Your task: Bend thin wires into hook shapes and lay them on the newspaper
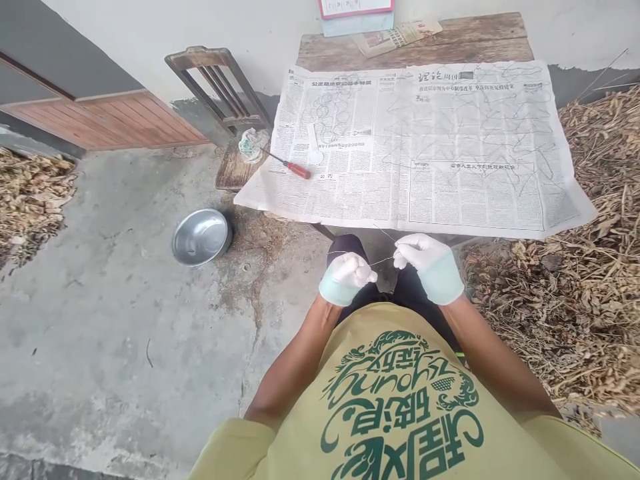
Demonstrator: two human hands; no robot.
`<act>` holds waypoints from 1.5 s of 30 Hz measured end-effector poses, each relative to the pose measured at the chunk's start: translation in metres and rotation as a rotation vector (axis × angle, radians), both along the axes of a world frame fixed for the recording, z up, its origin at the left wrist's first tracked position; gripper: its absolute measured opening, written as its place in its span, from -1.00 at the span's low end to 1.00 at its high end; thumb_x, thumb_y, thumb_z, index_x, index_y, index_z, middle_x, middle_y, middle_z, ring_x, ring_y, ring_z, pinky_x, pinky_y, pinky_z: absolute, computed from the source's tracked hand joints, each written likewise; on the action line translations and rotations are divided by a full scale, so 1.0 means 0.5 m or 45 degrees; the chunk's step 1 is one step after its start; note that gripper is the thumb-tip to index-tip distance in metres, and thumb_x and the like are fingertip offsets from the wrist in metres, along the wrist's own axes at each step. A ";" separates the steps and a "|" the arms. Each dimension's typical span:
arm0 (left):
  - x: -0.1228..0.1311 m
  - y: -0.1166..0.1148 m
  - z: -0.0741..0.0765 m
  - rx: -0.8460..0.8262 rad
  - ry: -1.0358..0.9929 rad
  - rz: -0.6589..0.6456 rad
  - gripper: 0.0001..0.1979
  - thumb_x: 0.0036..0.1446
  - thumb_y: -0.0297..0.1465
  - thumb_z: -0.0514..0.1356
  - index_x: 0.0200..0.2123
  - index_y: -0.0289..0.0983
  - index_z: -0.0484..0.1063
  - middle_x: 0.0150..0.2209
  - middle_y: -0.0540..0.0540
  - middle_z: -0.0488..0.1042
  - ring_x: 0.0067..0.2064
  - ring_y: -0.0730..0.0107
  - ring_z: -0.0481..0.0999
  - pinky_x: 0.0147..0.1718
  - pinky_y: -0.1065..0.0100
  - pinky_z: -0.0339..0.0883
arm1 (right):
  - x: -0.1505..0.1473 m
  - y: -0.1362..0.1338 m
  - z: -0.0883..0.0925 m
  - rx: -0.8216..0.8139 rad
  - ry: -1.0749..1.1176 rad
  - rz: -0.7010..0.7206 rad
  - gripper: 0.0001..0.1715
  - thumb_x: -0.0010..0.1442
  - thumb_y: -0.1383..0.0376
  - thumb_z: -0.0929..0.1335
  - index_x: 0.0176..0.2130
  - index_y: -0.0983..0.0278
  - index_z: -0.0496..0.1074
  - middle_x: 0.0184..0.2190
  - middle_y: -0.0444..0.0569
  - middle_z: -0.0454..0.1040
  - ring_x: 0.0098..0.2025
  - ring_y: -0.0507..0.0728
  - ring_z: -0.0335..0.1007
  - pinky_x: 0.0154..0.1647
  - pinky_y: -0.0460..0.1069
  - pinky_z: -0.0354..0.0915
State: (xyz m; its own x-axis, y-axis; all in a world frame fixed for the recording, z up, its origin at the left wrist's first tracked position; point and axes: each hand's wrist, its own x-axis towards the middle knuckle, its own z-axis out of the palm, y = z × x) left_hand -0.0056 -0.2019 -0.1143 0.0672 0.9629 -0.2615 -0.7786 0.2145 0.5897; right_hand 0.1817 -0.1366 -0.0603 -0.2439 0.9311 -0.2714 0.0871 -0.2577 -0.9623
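Note:
A thin wire (383, 261) runs between my two gloved hands, just in front of the table's near edge. My left hand (349, 272), in a white glove with a pale green cuff, is closed on it, and a fine end pokes out to the left. My right hand (420, 257), gloved alike, pinches the wire; another thin end sticks up and left from its fingertips. Beyond the hands, newspaper sheets (370, 200) cover the table. Several bent wire shapes (520, 127) lie on the right half, and looped wire pieces (333, 110) on the left.
A red-handled screwdriver (297, 169) rests at the paper's left side. A wooden chair (235, 170) holds a crumpled bag (253, 145). On the concrete floor stands a metal basin (202, 238). Dry leaves (540, 313) lie to the right. A folded newspaper (395, 38) is at the back.

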 end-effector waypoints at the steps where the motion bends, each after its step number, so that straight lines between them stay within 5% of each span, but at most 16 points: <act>1: 0.000 -0.001 0.002 0.003 -0.002 -0.014 -0.59 -0.14 -0.13 0.59 -0.53 -0.27 0.52 -0.69 0.10 0.27 -0.62 0.51 0.31 -0.48 0.28 0.36 | 0.000 0.000 0.003 -0.003 0.000 0.005 -0.88 0.18 0.27 0.42 -0.30 0.26 0.58 -0.46 -0.09 0.61 -0.45 0.08 0.52 -0.32 0.02 0.46; 12: -0.003 -0.003 0.009 0.067 0.040 -0.162 -0.46 -0.06 -0.08 0.55 -0.64 -0.26 0.33 -0.75 0.11 0.16 -0.68 0.54 0.20 -0.50 0.31 0.30 | -0.001 -0.007 0.036 0.005 -0.062 0.049 -0.87 0.17 0.31 0.39 -0.31 0.26 0.58 -0.50 -0.11 0.60 -0.43 0.09 0.54 -0.29 0.02 0.46; 18: -0.009 -0.015 0.003 0.124 0.113 -0.366 -0.42 0.03 0.03 0.47 -0.63 -0.25 0.31 -0.79 0.07 0.19 -0.68 0.50 0.24 -0.40 0.24 0.40 | 0.004 -0.006 0.030 0.034 -0.045 0.121 -0.87 0.18 0.30 0.39 -0.33 0.25 0.58 -0.50 -0.12 0.60 -0.43 0.08 0.52 -0.30 0.00 0.45; 23: -0.020 -0.020 -0.001 0.040 0.202 -0.380 -0.42 -0.03 0.05 0.48 -0.58 -0.25 0.31 -0.77 0.09 0.21 -0.66 0.46 0.30 -0.42 0.25 0.42 | 0.010 -0.001 0.019 -0.047 -0.063 0.240 -0.85 0.18 0.32 0.37 -0.29 0.25 0.58 -0.49 -0.13 0.61 -0.46 0.06 0.52 -0.36 -0.01 0.45; 31: -0.042 -0.007 0.024 0.070 0.327 -0.556 -0.43 -0.04 0.08 0.48 -0.62 -0.25 0.38 -0.76 -0.02 0.31 -0.60 0.32 0.47 -0.40 0.23 0.43 | 0.047 0.034 0.040 0.092 0.047 0.432 -0.68 0.33 0.11 0.39 -0.06 0.24 0.61 -0.22 0.01 0.69 -0.20 0.15 0.62 -0.08 0.11 0.53; 34: -0.037 -0.010 0.041 0.059 0.236 -0.645 -0.46 -0.02 0.04 0.48 -0.58 -0.26 0.39 -0.75 0.01 0.30 -0.62 0.32 0.47 -0.41 0.22 0.45 | 0.049 0.067 0.028 0.040 0.302 0.526 -0.54 0.34 -0.03 0.36 -0.10 0.26 0.62 -0.27 0.01 0.67 -0.26 0.15 0.61 -0.15 0.11 0.53; 39: -0.013 -0.024 0.045 0.042 0.135 -0.791 -0.50 0.07 0.01 0.45 -0.52 -0.26 0.40 -0.73 0.06 0.31 -0.64 0.36 0.45 -0.47 0.24 0.47 | 0.013 0.074 -0.011 0.038 0.372 1.012 -0.62 0.14 0.14 0.52 -0.06 0.24 0.65 -0.29 -0.10 0.62 -0.28 0.09 0.52 -0.13 0.07 0.47; 45: 0.004 -0.029 0.040 -0.044 0.123 -0.782 -0.48 0.04 0.04 0.46 -0.50 -0.28 0.40 -0.70 0.05 0.33 -0.64 0.37 0.46 -0.48 0.23 0.52 | -0.018 0.042 -0.023 0.089 0.406 0.945 -0.83 0.17 0.20 0.50 -0.25 0.24 0.65 -0.33 -0.13 0.56 -0.27 0.07 0.46 -0.14 0.01 0.38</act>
